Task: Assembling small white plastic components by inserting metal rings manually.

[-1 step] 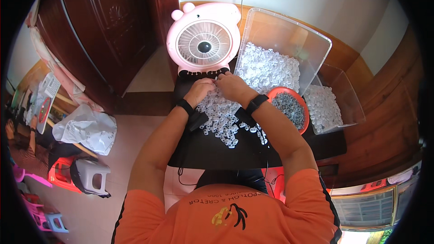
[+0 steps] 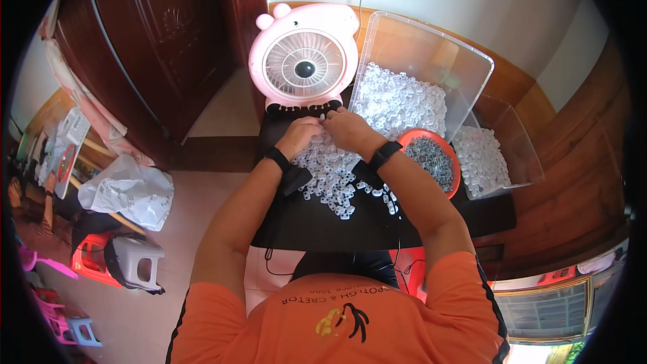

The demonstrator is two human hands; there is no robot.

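Over the far end of a pile of small white plastic pieces with holes [image 2: 330,182], my two hands are close together with fingers bent in. My left hand [image 2: 301,136] is closed, its fingertips pinched at a tiny white piece [image 2: 322,116]. Beside it, my right hand [image 2: 348,129] is closed too, fingertips pressed together; what they hold is hidden. The pile spreads on the black tabletop [image 2: 303,229] between my forearms. To the right of my right wrist sits a red-orange bowl [image 2: 458,174] full of small grey metal nails or pins.
A pink animal-shaped fan [image 2: 259,67] stands just beyond my hands. At the back right, a large clear bin [image 2: 465,54] and a smaller clear bin [image 2: 522,162] hold more white pieces. At far left, another person's arm [image 2: 48,202] reaches to a table, near a white sack [image 2: 128,192] and stools [image 2: 138,259].
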